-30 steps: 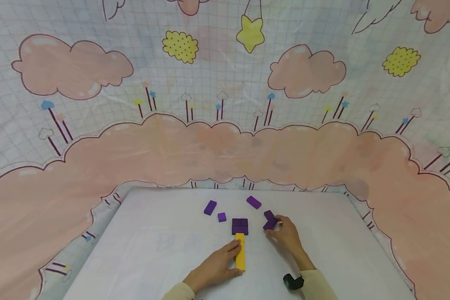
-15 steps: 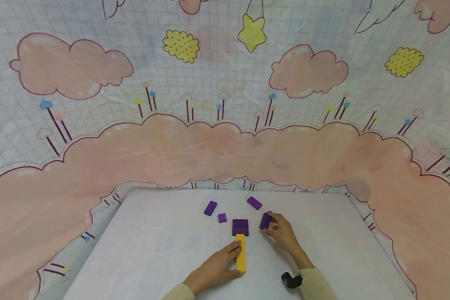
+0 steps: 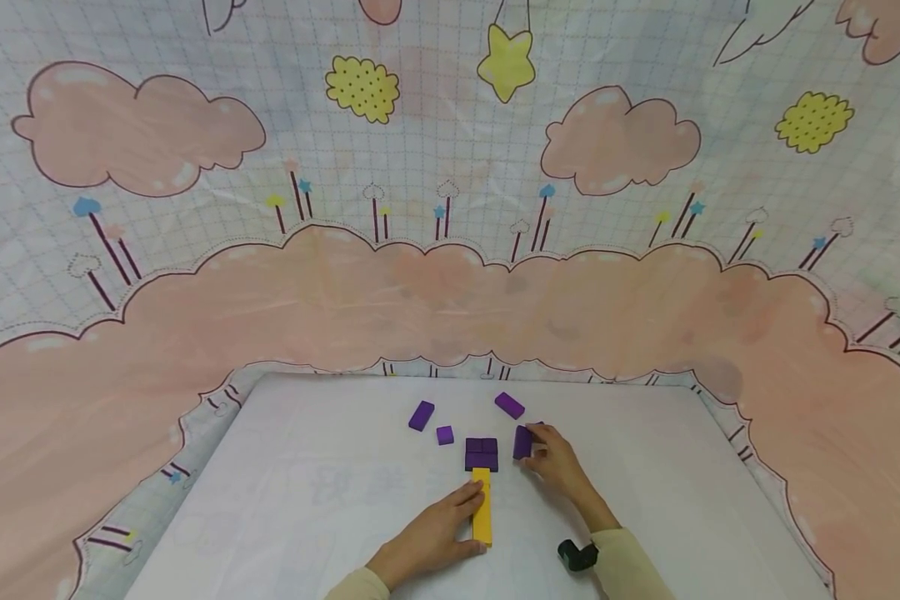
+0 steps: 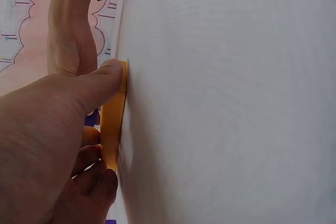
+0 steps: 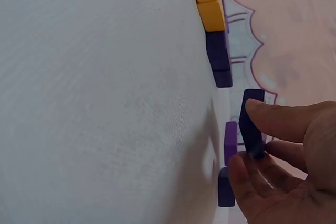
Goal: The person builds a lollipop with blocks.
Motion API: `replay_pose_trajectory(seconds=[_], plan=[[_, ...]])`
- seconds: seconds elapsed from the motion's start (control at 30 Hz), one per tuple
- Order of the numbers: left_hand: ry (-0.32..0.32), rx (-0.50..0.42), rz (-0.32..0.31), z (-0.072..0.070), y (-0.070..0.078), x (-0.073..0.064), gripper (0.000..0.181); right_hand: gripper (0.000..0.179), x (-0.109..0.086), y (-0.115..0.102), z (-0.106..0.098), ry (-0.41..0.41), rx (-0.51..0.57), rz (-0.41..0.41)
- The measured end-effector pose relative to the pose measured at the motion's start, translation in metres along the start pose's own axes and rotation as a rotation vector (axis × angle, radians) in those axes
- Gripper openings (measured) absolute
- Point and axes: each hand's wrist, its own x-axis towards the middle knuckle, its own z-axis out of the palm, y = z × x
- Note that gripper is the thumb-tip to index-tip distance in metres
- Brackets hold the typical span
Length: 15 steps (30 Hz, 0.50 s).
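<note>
My left hand [image 3: 437, 527] holds a yellow strip of blocks [image 3: 482, 518] on the white table, thumb at its near end and fingers along its left side. In the left wrist view the yellow strip [image 4: 111, 124] lies between thumb and fingertips. A purple group of blocks [image 3: 482, 456] abuts the strip's far end. To its right, my right hand [image 3: 561, 468] pinches an oblong purple block [image 3: 522, 442]. The right wrist view has this purple block [image 5: 252, 121] between thumb and fingers, raised off the table. Another dark purple block [image 5: 226, 188] sits beyond the fingers.
Loose purple blocks lie farther back: an oblong one [image 3: 422, 416] and a small cube [image 3: 445, 435] at left, another oblong block [image 3: 509, 405] at right. A cartoon-print cloth [image 3: 450, 300] rises behind the table [image 3: 307, 500].
My right hand has picked up a purple block beside another one, turned it more upright and moved it left toward the purple group. My left hand stays on the yellow strip.
</note>
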Motion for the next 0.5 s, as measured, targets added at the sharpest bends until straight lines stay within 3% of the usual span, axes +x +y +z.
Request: replay_pose_trajectory(seconds=[0.5], plan=[[0.011,0.021,0.015,-0.002,0.001,-0.002,0.075,0.06,0.02,-0.005,0.01,-0.074,-0.066,0.011]])
